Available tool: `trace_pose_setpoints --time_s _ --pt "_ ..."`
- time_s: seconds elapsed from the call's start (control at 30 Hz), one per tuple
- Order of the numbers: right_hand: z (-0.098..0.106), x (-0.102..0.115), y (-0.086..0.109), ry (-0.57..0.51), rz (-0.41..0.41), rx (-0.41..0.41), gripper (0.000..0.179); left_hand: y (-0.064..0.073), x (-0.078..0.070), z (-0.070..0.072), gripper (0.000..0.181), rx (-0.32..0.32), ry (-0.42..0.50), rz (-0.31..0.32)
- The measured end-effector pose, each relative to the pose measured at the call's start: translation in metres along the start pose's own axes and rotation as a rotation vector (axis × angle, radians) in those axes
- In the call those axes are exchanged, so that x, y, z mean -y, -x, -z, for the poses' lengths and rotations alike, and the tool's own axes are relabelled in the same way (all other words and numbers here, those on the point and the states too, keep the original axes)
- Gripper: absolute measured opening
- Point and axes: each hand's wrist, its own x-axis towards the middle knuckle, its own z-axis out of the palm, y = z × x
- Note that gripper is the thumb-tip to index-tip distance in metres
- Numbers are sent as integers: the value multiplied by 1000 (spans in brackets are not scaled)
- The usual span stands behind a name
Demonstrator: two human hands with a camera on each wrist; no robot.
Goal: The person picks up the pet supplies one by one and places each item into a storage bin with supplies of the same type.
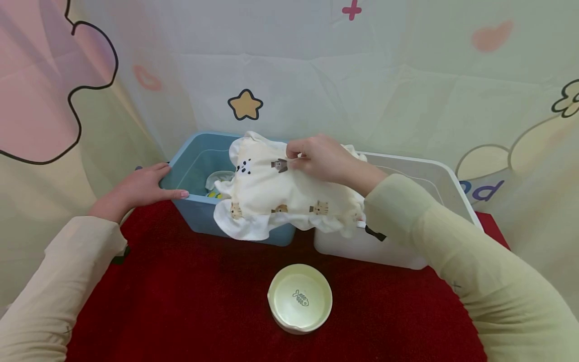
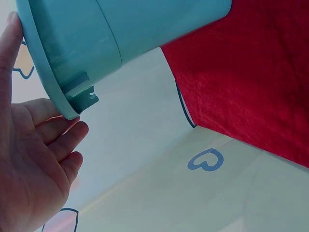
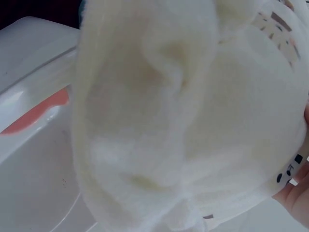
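Observation:
My right hand [image 1: 323, 158] pinches a cream cloth item [image 1: 298, 196] with ruffled edges and small animal prints. It hangs across the space between the blue bin [image 1: 239, 218] and the white bin [image 1: 362, 249], covering part of both rims. In the right wrist view, its fuzzy white fabric [image 3: 140, 111] fills most of the picture. My left hand [image 1: 137, 190] rests at the left corner of the blue bin, the thumb along the near rim. Up close in the left wrist view, the fingers [image 2: 63, 145] are loosely bent beside the bin's rim.
Inside the blue bin lies a white piece [image 1: 220, 177] with a blue and yellow print beside it. A cream round bowl [image 1: 302, 327] with a fish-bone drawing stands in front on the red cloth [image 1: 203, 301]. A patterned curtain [image 1: 316, 95] hangs close behind the bins.

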Motion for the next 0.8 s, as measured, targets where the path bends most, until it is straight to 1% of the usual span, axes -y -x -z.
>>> trace_pose_setpoints --time_s 0.17,0.37,0.8 --pt "-2 -2 -3 -1 -14 5 10 0 0 0 96 6 1 9" --pt "-6 -4 -6 -19 0 -4 9 0 0 0 95 3 -5 7" --pt "-13 -3 -12 -24 -34 39 7 -1 0 -1 93 -10 -4 7"
